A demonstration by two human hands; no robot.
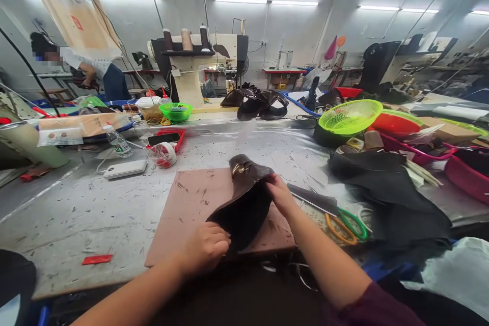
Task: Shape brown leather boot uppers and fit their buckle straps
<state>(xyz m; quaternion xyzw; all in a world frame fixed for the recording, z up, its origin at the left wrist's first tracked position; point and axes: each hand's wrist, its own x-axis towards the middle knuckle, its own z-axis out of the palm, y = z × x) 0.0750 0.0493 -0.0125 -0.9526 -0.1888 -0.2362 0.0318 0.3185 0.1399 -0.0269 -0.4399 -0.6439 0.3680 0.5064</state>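
Note:
A dark brown leather shoe upper (250, 177) with a gold buckle lies over a pinkish-brown cutting board (175, 214) on the worktable. Its black lining faces me, and the opening is spread wide. My left hand (208, 245) pinches the near edge at the board's front, fingers curled. On the far right edge, my right hand (281, 196) is closed, thumb inside and fingers partly hidden by the leather. Just right of that hand lie a dark strip (313, 197) and scissors with green and orange handles (346, 228).
Left of the board sit a white power bank (125, 169), a red tray (178, 138) with a phone, and a water bottle (117, 141). More uppers (263, 103) lie beside a sewing machine (183, 71). Black material (389, 193) and baskets (349, 116) crowd the right. Another person (97, 69) bends over, back left.

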